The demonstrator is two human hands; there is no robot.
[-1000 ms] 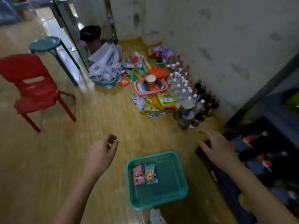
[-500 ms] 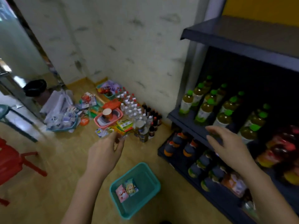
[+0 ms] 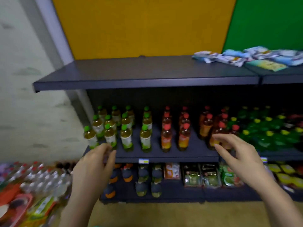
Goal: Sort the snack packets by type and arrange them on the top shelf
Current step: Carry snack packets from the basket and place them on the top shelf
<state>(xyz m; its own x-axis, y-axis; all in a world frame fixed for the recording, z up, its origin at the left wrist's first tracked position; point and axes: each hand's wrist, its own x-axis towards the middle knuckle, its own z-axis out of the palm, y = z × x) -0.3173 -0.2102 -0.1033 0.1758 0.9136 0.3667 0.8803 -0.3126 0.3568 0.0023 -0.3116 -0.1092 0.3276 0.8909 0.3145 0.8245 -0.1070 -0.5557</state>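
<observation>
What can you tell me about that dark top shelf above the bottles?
The top shelf is a flat, dark board, seemingly metal, with a folded front lip. It sits level above the bottles, backed by a yellow panel and a green panel. Its left stretch is bare; snack packets lie in a loose pile at its right end, across a seam into the next section.

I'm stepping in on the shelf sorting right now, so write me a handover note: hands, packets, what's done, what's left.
Left hand: open, empty, hovers before the green-capped bottles on the middle shelf.
Right hand: open, empty, hovers before the red-capped bottles.
Snack packets: a loose, overlapping pile at the right end of the top shelf; the shelf's left part is bare.
Done: some packets are already up there.
Left: probably grouping them by type and laying them out; blur hides the types.
</observation>
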